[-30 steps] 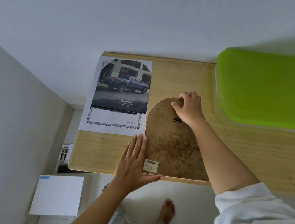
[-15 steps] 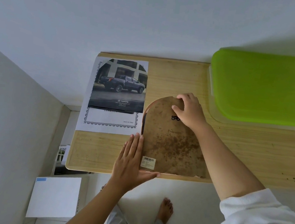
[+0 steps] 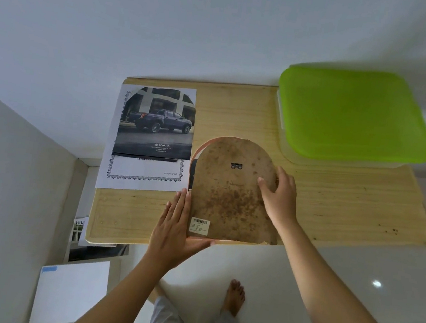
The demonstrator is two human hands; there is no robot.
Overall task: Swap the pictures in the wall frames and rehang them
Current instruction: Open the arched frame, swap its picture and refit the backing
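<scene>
Wooden worktop (image 3: pixel 240 105) against a white wall. Arched frame (image 3: pixel 229 190) lies face down near the front edge, its mottled brown backing board up; a small metal hanger (image 3: pixel 236 166) sits near the arch top, a barcode sticker (image 3: pixel 199 226) at the lower left corner. A thin orange rim shows along the frame's left curve. Left hand (image 3: pixel 174 234): fingers straight and pressed together, laid flat along the frame's left side, thumb spread under the bottom edge, so the grip brackets that corner rather than closing on it. Right hand (image 3: pixel 280 196): fingers loosely curled over the frame's right edge, thumb resting on the backing board, a light hold on the edge. Just left of the frame, a truck picture (image 3: pixel 157 125) with an arched top lies on a white sheet with a decorative border (image 3: pixel 141 171). Green-lidded plastic container (image 3: pixel 352 114) at the far right of the worktop, apart from the frame. Bare foot (image 3: pixel 235 295) on the pale floor below.
</scene>
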